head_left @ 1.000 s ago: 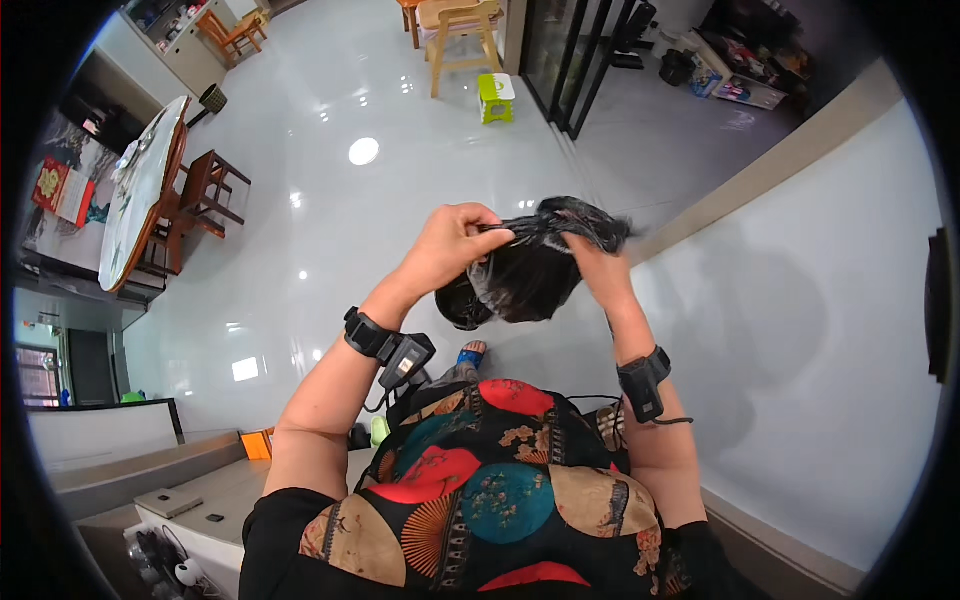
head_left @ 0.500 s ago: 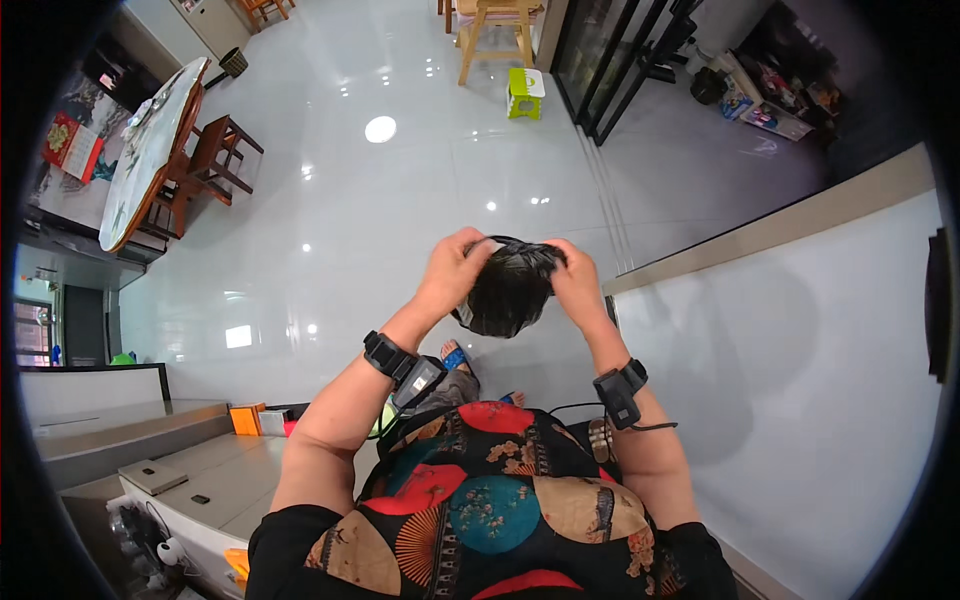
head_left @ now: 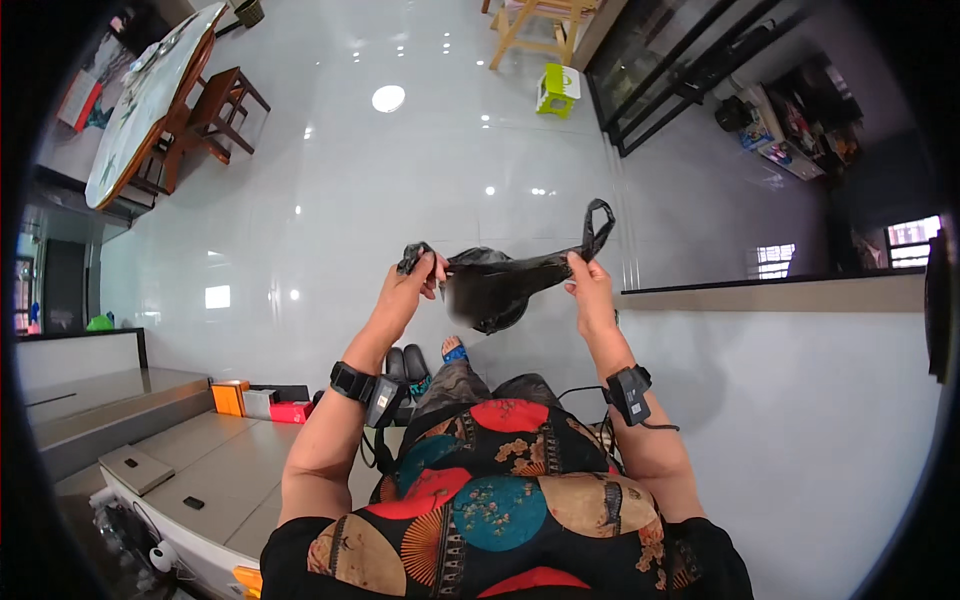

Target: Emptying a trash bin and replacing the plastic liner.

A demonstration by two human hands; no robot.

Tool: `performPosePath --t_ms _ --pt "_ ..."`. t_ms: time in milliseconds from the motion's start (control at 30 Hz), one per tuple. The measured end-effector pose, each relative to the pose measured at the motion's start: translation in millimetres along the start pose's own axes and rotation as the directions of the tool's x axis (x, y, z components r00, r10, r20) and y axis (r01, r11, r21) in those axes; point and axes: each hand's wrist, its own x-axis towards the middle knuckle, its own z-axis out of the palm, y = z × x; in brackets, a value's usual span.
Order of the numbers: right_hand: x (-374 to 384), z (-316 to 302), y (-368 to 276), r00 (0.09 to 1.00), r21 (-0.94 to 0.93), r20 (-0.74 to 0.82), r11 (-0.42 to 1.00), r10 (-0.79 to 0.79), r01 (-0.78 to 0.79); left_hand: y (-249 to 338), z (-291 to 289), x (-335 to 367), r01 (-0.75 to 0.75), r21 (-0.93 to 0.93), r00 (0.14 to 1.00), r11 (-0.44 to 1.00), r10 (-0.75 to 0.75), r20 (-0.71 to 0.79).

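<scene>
A black plastic bag (head_left: 505, 283) hangs in the air between my two hands, above the pale tiled floor. My left hand (head_left: 410, 285) is closed on one of its handles, and a crumpled end of it pokes up past the fingers. On the other side, my right hand (head_left: 588, 280) pinches the base of the second handle, whose loop stands up above the fingertips. The bag's top edge is stretched between the hands, while its rounded body sags below. What lies inside the bag is hidden.
To the left, a cabinet top (head_left: 225, 470) carries an orange box (head_left: 230, 397) and a red box (head_left: 291, 411). Dark slippers (head_left: 405, 365) lie by my foot. A wooden stool (head_left: 222, 110), a green step stool (head_left: 558, 90) and a white half-wall (head_left: 780, 400) stand around.
My hands have moved apart, spreading the bag's handles sideways. The bag, bunched up before, is now stretched between them, and the right handle loop shows. The view has shifted slightly.
</scene>
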Motion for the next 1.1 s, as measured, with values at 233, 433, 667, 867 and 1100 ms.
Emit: performPosePath --t_ms 233,433,667,867,1100 --pt "34.5 14.6 8.7 0.975 0.340 -0.045 0.921 0.218 -0.191 -14.0 -29.6 -11.7 -0.232 0.115 0.953 0.966 0.249 -0.170" --pt "70.2 43.5 5.4 0.991 0.550 0.096 0.824 0.094 -0.132 -17.8 -41.8 -25.3 -0.295 0.190 0.921 0.936 0.332 -0.204" --pt "112.8 78.9 14.9 0.874 0.728 0.427 0.486 0.231 -0.484 -47.5 -68.6 -33.7 -0.245 -0.803 0.944 0.543 -0.056 -0.326" --pt "126.6 114.8 10.7 0.690 0.475 0.653 0.542 0.312 -0.693 -63.9 -92.3 -58.2 -0.266 -0.790 0.918 0.553 -0.106 -0.383" --pt "178.4 94.4 57.4 0.678 0.310 0.634 0.681 0.372 -0.664 -104.6 -66.7 -71.4 0.064 -0.106 0.553 0.992 -0.124 -0.824"
